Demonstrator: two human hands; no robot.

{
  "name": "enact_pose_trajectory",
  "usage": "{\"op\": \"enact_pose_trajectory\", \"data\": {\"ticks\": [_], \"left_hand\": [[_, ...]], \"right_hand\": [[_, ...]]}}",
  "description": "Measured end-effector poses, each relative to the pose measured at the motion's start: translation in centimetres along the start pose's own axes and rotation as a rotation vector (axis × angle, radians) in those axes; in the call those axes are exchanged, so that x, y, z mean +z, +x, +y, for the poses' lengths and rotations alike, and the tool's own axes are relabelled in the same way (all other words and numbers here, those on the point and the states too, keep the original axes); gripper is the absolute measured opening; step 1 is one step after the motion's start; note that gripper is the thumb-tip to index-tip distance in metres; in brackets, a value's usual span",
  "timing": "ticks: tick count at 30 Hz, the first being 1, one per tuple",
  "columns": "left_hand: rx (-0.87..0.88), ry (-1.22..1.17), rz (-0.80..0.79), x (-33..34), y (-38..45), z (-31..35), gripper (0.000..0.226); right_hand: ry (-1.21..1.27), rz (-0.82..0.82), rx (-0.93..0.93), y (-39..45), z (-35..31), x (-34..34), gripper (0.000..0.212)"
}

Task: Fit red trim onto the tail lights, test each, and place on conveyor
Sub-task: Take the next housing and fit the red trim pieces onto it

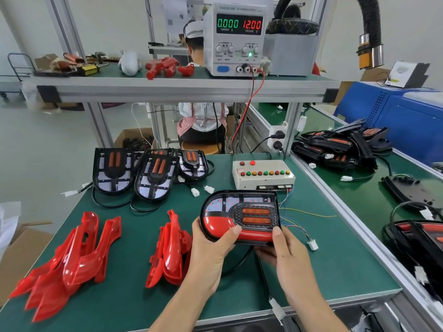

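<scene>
Both hands sat nearest the camera, low in the middle of the view, and between them they held a black D-shaped plastic tail light (239, 213) just above the green bench mat (124, 305). The left hand (211, 248) wrapped the rounded end from below, its fingers curled round the edge and the thumb laid flat on the glossy red trim piece (230, 227) along the near rim. The right hand (282, 252) gripped the square end, thumb on the same red strip and fingers tucked underneath, out of sight.

The lamp's long axis ran left to right, curved end toward the left hand, straight end toward the right. The trim lay on the side facing the person, directly under both thumbs, so any pressing to seat it would likely go down and away from the body. The upper half of the lamp looked uncovered.

To the left of the hands lay two loose heaps of red moulded trim parts (72, 257). Behind them, three bare black tail lights (148, 173) stood side by side. Right of the held lamp, and closer to the right hand, sat the white test box with coloured buttons (263, 173), its thin wires trailing to a white connector (312, 244). Further right ran the green conveyor (354, 195), carrying a pile of dark lamps.
</scene>
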State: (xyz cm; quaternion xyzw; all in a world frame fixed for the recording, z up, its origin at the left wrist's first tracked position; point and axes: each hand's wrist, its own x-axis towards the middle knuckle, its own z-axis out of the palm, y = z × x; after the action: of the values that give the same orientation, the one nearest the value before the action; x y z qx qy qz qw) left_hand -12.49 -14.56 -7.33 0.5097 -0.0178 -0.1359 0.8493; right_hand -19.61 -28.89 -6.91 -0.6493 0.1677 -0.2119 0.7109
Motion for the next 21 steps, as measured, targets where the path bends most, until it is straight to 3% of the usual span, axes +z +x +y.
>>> {"op": "enact_pose_trajectory", "data": {"ticks": [16,21], "left_hand": [[0.010,0.044,0.020,0.03,-0.05,-0.11,0.082],[-0.030,0.014,-0.129,-0.22,-0.15,0.18,0.070]], "right_hand": [[-0.024,0.018,-0.020,-0.07,-0.17,-0.32,0.027],[0.069,0.085,0.033,0.15,0.05,-0.63,0.029]]}}
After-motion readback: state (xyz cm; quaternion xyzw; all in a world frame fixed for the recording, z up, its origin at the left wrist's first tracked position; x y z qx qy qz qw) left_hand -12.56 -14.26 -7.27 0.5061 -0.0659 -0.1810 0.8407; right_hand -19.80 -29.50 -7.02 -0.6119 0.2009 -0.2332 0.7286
